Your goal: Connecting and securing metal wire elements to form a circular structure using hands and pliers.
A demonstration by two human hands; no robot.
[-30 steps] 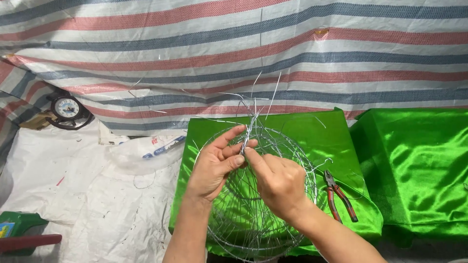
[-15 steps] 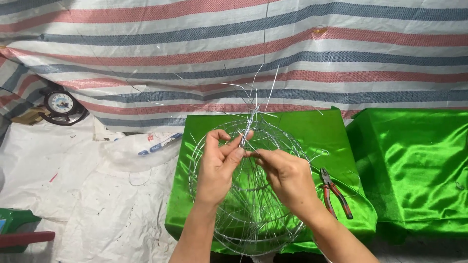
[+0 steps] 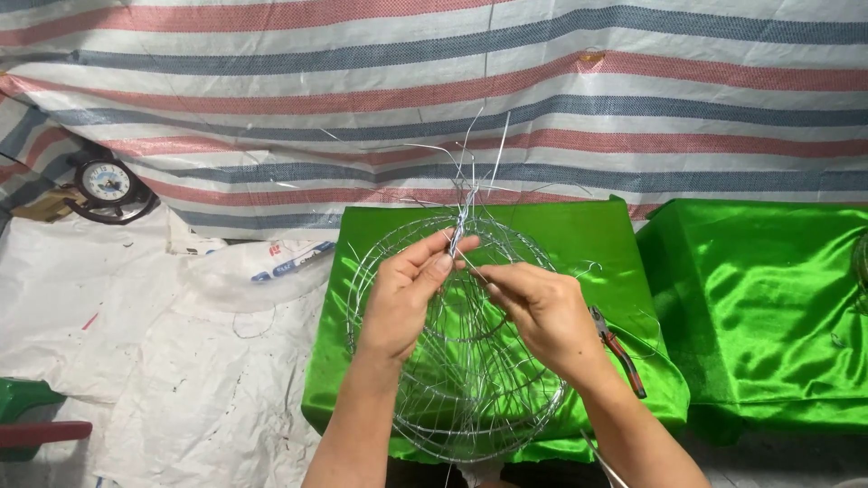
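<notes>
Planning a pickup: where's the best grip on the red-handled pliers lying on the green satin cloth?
Take the red-handled pliers by the two handles, squeezed together, coming from above on their right side. They lie flat on the green satin cloth, handles toward the near edge, and the right hand and round wire frame crowd their left.

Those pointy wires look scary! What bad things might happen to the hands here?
1. Loose wire ends stick up from the twisted knot of the round silver wire frame, right above the left hand and right hand; they might poke skin.
2. The red-handled pliers lie near the edge of the shiny green cloth and might get knocked off.
</notes>
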